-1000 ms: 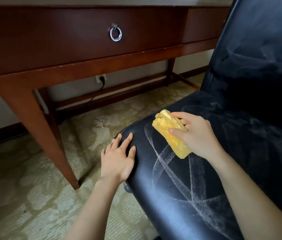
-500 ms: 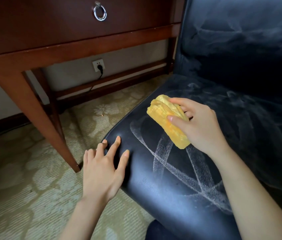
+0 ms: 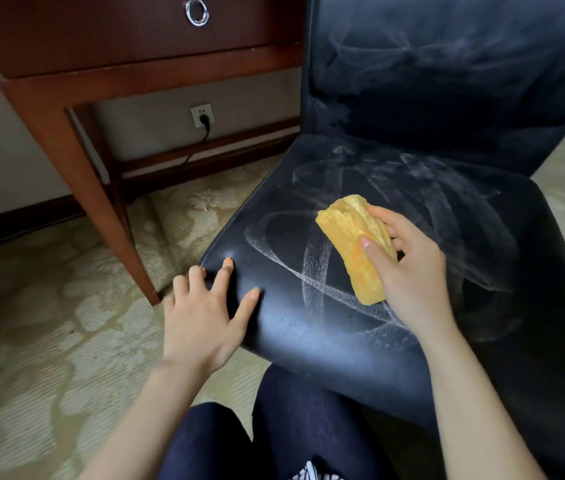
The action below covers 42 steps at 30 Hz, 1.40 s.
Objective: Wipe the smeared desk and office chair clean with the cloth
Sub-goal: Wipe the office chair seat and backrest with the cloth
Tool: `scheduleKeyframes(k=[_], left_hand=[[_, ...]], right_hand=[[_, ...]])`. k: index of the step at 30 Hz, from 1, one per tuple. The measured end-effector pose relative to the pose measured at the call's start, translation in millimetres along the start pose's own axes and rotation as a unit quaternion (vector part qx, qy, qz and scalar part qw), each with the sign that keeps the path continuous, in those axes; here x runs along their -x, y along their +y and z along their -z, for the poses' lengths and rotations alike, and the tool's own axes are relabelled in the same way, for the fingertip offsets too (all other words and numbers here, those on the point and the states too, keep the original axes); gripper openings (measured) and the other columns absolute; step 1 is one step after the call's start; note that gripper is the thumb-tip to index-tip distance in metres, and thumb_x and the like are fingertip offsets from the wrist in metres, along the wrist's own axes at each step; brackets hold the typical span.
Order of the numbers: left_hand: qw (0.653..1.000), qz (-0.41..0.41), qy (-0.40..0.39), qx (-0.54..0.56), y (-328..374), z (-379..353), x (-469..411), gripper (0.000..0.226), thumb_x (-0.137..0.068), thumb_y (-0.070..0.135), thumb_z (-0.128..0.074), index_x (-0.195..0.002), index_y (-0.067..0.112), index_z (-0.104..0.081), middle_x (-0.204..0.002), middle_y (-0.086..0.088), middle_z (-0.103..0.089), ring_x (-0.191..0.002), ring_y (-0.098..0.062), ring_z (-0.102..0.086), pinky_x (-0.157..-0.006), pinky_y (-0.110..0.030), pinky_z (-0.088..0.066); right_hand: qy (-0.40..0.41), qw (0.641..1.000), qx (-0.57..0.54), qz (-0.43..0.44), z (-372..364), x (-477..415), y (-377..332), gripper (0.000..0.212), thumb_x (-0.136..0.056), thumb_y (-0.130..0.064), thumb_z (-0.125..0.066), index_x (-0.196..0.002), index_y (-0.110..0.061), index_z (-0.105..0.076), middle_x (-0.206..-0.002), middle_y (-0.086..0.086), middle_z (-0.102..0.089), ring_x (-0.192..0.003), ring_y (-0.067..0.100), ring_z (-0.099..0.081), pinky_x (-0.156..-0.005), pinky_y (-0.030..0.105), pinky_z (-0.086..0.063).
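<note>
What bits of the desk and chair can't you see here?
- Desk top: cut off by the head view's upper edge, so its smears are unknown.
- Chair seat beneath the cloth and right hand: covered by them.
- Chair base: hidden under the seat and the person's legs.

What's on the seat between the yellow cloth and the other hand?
Between left hand and cloth, head view shows only white smears on the chair seat.
</note>
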<state>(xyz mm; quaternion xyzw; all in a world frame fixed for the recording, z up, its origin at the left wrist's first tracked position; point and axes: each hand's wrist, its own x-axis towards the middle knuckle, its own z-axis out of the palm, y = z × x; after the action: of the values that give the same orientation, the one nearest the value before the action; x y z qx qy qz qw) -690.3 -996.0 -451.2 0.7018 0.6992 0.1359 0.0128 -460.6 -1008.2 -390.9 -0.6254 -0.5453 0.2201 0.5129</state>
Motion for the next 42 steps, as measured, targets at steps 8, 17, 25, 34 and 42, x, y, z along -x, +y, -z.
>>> scheduleKeyframes(k=[8, 17, 25, 34, 42], left_hand=[[0.998, 0.006, -0.038, -0.045, 17, 8, 36, 0.088, -0.078, 0.081, -0.016, -0.15, 0.03, -0.021, -0.126, -0.006, -0.038, -0.12, -0.028, -0.034, -0.098, -0.041, -0.033], [0.999, -0.04, -0.012, -0.02, 30, 14, 69, 0.109, -0.057, 0.088, -0.008, -0.142, 0.027, -0.037, -0.139, -0.008, -0.032, -0.132, -0.029, -0.026, -0.11, -0.043, -0.022], [0.995, -0.086, -0.044, 0.008, 46, 4, 89, 0.12, -0.059, 0.091, -0.024, -0.149, 0.013, -0.017, -0.16, -0.006, 0.004, -0.147, -0.02, 0.005, -0.117, -0.041, -0.002], [0.992, -0.117, -0.038, 0.025, 43, 8, 92, 0.11, -0.066, 0.068, -0.067, -0.149, 0.012, -0.021, -0.16, -0.007, -0.004, -0.147, -0.022, -0.005, -0.118, -0.041, -0.004], [0.992, -0.11, -0.04, 0.039, 39, 9, 86, 0.112, -0.064, 0.065, -0.071, -0.148, 0.013, -0.021, -0.16, -0.006, -0.004, -0.147, -0.021, -0.005, -0.118, -0.04, -0.004]], right_hand=[[0.117, 0.983, 0.124, 0.065, 62, 60, 29, 0.044, -0.088, -0.011, -0.062, -0.13, -0.021, -0.057, -0.111, -0.002, -0.061, -0.103, 0.02, -0.056, -0.096, 0.027, -0.038], [0.275, 0.944, 0.179, 0.032, 120, 88, 72, 0.041, -0.089, -0.008, -0.061, -0.129, -0.005, -0.055, -0.11, 0.022, -0.061, -0.103, 0.041, -0.052, -0.088, 0.033, -0.033], [0.216, 0.946, 0.242, -0.003, 100, 89, 75, 0.041, -0.09, -0.012, -0.059, -0.131, -0.013, -0.053, -0.114, 0.016, -0.054, -0.096, 0.036, -0.054, -0.08, 0.038, -0.04], [0.215, 0.912, 0.345, 0.053, 56, 102, 71, 0.041, -0.081, -0.008, -0.07, -0.118, -0.026, -0.065, -0.103, 0.002, -0.066, -0.081, 0.034, -0.064, -0.058, 0.031, -0.037], [0.13, 0.925, 0.318, 0.159, 9, 115, 46, 0.04, -0.073, -0.01, -0.076, -0.11, -0.024, -0.069, -0.092, 0.0, -0.066, -0.066, 0.028, -0.063, -0.048, 0.032, -0.046]])
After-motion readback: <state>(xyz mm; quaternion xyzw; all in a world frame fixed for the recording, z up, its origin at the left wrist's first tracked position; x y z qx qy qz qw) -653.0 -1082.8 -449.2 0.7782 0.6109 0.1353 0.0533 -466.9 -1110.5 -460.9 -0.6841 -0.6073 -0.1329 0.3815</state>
